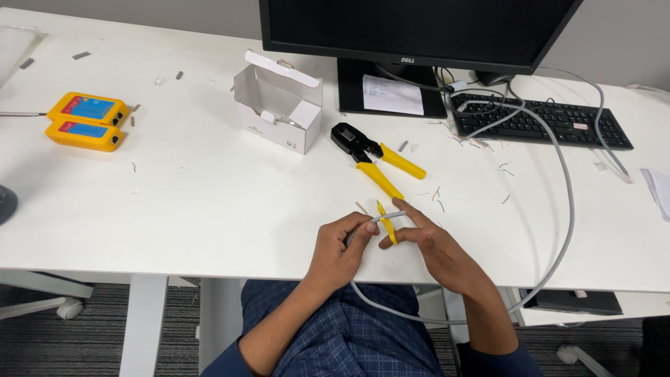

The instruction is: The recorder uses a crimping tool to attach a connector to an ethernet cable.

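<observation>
On the white desk (209, 209) — crimping pliers (373, 157), open carton (279, 105), two yellow testers (87, 120), seemingly — keyboard (544, 120).

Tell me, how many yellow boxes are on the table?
2. Both sit at the table's left side: one yellow tester box behind, the other yellow tester box just in front, touching it. None seem hidden.

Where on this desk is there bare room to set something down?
Bare patch: table between yellow testers, white box and left hand. Crowded: around crimping tool, keyboard, grey cable and wire scraps near right hand.
</observation>
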